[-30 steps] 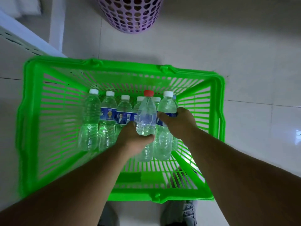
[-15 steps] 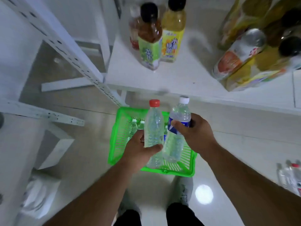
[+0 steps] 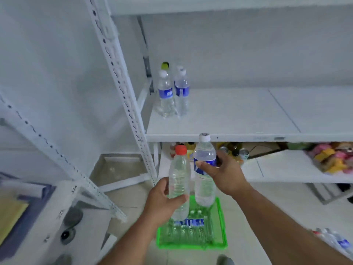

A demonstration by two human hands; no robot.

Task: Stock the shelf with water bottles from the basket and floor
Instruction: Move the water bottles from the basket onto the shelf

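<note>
My left hand (image 3: pixel 164 201) grips a clear water bottle with a red cap (image 3: pixel 179 175), held upright. My right hand (image 3: pixel 226 174) holds a white-capped water bottle with a blue label (image 3: pixel 204 169) beside it. Both bottles hang in front of the white shelf's front edge (image 3: pixel 238 137), just below its level. On that shelf at the back left stand several water bottles (image 3: pixel 172 94) with blue labels. Directly below my hands the green basket (image 3: pixel 221 240) sits on the floor with several bottles lying in it.
A perforated white upright (image 3: pixel 122 88) rises left of the shelf. The lower shelf (image 3: pixel 286 169) carries drink bottles, cans and colourful packets. More water bottles (image 3: pixel 336 241) lie on the floor at the lower right. A grey unit fills the lower left.
Both hands have lifted their bottles from the basket up to shelf height. My view has swung up from the basket and floor to the shelf with the standing bottles.
</note>
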